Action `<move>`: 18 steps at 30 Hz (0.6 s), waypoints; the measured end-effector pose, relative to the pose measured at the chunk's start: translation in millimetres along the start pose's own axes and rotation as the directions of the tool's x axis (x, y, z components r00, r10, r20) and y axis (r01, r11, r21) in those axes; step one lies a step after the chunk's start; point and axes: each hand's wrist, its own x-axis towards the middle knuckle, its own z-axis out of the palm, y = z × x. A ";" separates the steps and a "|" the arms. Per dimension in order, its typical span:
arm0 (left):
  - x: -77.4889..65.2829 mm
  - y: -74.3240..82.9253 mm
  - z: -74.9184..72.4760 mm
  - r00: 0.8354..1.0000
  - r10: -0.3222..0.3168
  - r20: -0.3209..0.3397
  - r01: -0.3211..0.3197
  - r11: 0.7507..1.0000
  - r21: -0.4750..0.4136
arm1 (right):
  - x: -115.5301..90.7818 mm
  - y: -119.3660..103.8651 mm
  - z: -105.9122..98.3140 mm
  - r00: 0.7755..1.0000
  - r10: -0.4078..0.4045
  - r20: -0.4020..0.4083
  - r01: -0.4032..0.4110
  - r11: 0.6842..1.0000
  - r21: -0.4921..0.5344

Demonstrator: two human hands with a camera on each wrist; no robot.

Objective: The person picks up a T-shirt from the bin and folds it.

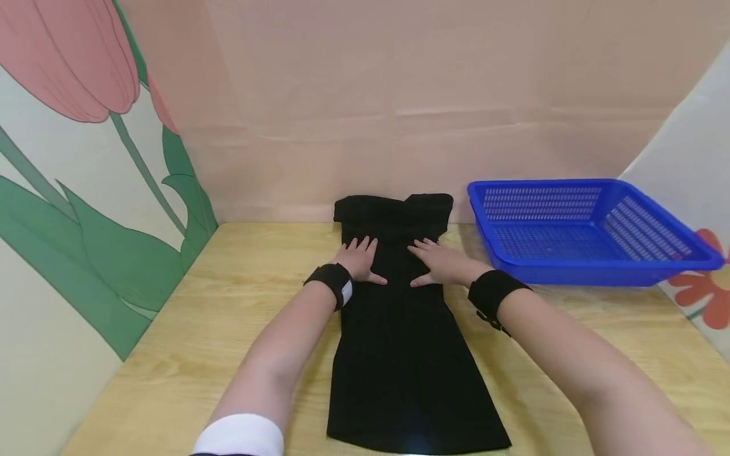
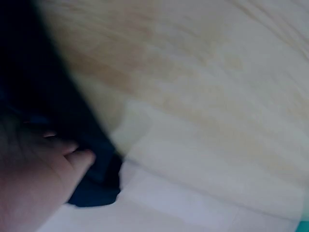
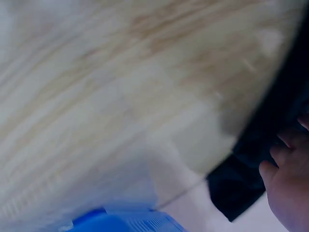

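Note:
A black garment [image 1: 407,354], long and flared toward its near hem, lies flat on the wooden table. Its far end is folded into a wider band with uneven edges. My left hand [image 1: 357,259] rests on the cloth's left side with fingers spread. On the opposite side, my right hand [image 1: 441,263] presses the fabric, its fingers also straight. Both wrist views show the hands [image 2: 43,169] [image 3: 289,169] lying on the dark cloth near its far end.
A blue plastic basket [image 1: 570,272] with perforated walls stands at the back right of the table [image 1: 256,323]. A pinkish sheet [image 1: 428,95] rises behind the table. Flower-printed panels [image 1: 85,209] flank it.

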 end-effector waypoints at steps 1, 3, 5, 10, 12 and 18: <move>-7.1 -0.2 -4.2 1.000 0.006 -0.007 -0.006 1.000 0.015 | -5.2 -2.5 -3.6 1.000 -0.004 -0.031 0.004 1.000 0.008; -22.3 -0.9 -10.7 0.999 0.040 -0.024 -0.039 0.998 0.047 | -20.3 -11.5 -11.8 0.996 -0.027 -0.083 0.028 1.000 0.011; -44.9 0.3 -18.2 0.994 0.099 -0.043 -0.095 0.992 0.084 | -41.2 -24.3 -18.7 0.989 -0.067 -0.130 0.065 0.998 -0.019; -119.4 8.7 -23.4 0.957 0.284 -0.053 -0.278 0.955 0.107 | -112.5 -65.2 -25.5 0.948 -0.245 -0.205 0.229 0.968 -0.098; -151.7 12.4 -19.4 0.934 0.356 -0.030 -0.353 0.933 0.069 | -141.7 -81.0 -25.0 0.920 -0.335 -0.205 0.318 0.942 -0.112; -229.5 16.2 -3.4 0.838 0.545 -0.009 -0.544 0.837 0.047 | -207.4 -109.6 -12.9 0.822 -0.541 -0.181 0.515 0.840 -0.172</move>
